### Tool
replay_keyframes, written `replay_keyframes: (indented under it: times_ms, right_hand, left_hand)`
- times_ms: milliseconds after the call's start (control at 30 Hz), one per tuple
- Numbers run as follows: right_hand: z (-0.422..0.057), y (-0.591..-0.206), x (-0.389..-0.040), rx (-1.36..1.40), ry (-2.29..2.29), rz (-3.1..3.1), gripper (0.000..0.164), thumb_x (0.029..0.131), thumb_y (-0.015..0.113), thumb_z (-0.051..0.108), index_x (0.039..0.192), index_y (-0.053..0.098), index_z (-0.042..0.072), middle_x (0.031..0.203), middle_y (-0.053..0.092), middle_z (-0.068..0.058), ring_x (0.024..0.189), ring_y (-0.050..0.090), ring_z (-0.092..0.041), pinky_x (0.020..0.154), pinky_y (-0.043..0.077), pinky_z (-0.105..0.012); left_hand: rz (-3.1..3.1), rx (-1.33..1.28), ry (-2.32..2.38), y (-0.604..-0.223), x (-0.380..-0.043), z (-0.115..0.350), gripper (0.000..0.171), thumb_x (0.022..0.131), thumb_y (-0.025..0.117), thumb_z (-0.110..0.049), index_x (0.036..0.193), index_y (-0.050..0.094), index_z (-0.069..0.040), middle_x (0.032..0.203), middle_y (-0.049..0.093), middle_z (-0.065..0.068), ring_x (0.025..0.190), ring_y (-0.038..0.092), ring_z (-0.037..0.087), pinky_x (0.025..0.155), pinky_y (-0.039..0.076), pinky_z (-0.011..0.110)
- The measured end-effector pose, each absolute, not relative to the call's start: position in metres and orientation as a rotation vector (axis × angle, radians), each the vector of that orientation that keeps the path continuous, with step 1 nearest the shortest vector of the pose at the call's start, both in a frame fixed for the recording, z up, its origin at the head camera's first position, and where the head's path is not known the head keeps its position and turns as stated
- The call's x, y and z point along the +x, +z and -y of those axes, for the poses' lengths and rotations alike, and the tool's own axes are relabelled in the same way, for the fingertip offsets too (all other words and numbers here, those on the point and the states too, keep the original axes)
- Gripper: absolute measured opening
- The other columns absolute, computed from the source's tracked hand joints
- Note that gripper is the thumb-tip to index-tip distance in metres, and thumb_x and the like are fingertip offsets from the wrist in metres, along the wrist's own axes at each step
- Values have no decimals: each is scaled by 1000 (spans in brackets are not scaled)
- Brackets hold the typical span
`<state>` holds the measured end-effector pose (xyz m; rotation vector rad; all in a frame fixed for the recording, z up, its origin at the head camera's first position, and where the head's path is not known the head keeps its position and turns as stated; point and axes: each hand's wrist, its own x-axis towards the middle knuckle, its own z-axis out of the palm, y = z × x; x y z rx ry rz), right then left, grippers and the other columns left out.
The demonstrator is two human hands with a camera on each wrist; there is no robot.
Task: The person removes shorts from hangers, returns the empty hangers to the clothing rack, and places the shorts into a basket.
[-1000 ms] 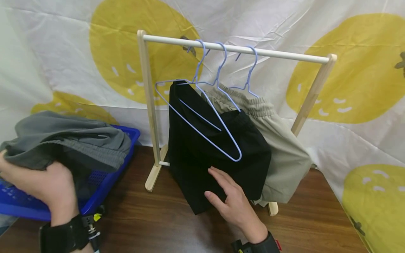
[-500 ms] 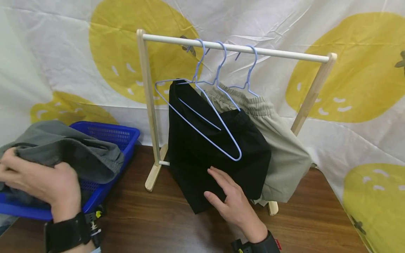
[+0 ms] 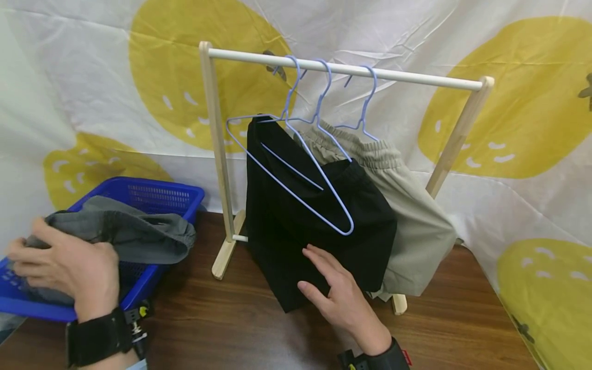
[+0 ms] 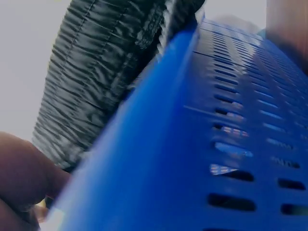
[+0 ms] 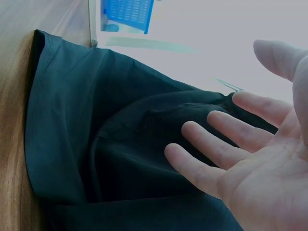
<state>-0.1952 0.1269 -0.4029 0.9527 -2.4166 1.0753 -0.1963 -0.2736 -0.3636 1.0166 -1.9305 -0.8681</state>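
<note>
My left hand grips bunched grey shorts over the blue basket. Their gathered elastic waistband shows beside the basket's rim in the left wrist view, with part of a finger next to it. Black shorts hang on a rack; a light blue hanger crosses in front of them. My right hand is held by their lower part, fingers extended and holding nothing. In the right wrist view its palm and spread fingers show against the black cloth.
The wooden rack has a white rail carrying several-part hanging clothes, including beige shorts behind the black pair. A brown wooden table lies underneath. A white curtain with yellow fruit prints stands behind.
My left hand has lowered the grey shorts toward the basket, and they now look more bunched. More of the basket's far side shows. My right hand has stayed in place.
</note>
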Motion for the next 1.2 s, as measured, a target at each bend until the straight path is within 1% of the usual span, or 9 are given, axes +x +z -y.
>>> replay_keyframes:
  times_ms: [133,233,333,433,500,600,800,1000,1200]
  right_hand:
    - [-127,-403,-195,955,1074,2415,52,97,72,16,145,57,3,149,55,-16,134,56,-33,102,51,-54]
    - [-127,-403,-195,957,1073,2412,52,97,72,16,145,57,2,149,55,-17,134,57,-33,102,51,-54]
    - [-127,-402,-195,957,1075,2415,52,97,72,16,145,57,2,149,55,-17,134,57,-34,102,51,-54]
    - [-128,-402,-195,956,1083,2422,52,98,72,16,145,57,3,150,54,-16,134,56,-34,102,51,-54]
    - [-128,-402,-195,954,1091,2428,51,98,71,17,145,57,3,150,54,-16,135,56,-33,102,51,-55]
    - [-128,-402,-194,951,1098,2433,51,99,71,17,145,57,3,151,54,-15,135,56,-33,102,50,-54]
    - [-129,-401,-193,946,1088,2427,50,99,70,18,145,58,3,150,54,-14,135,56,-32,102,51,-54]
    - [-129,-397,-192,940,1099,2422,49,98,71,18,143,59,3,150,55,-14,136,56,-30,104,50,-53]
    - [-129,-396,-192,944,1076,2398,47,99,70,18,143,60,3,149,56,-12,135,56,-28,104,50,-51]
  left_hand:
    - [2099,1020,-918,-364,-196,275,76,92,42,4,162,14,-7,163,-2,32,153,-8,51,120,-9,66]
    - [2231,988,-944,-361,-196,274,74,92,42,1,160,13,3,162,-4,37,153,-12,54,119,-13,68]
    - [2281,883,-948,-361,-197,268,60,93,36,0,150,26,14,156,7,43,149,1,58,120,-9,68]
    - [2261,738,-905,-364,-200,260,48,93,34,0,135,38,21,143,24,47,136,20,62,118,5,70]
    - [2243,658,-864,-365,-204,254,46,94,37,-2,132,43,22,136,32,46,126,30,63,114,16,70]
    - [2256,560,-837,-365,-207,245,45,100,44,-7,135,46,21,132,37,45,122,36,63,107,25,71]
    - [2273,353,-828,-361,-212,226,49,106,52,-16,144,46,14,138,41,42,127,40,60,104,32,70]
    - [2168,84,-794,-362,-218,205,47,102,63,-15,139,53,12,136,51,38,126,47,56,103,37,67]
    - [2068,-125,-759,-366,-223,189,46,101,64,-14,138,57,12,136,54,36,126,51,54,104,40,67]
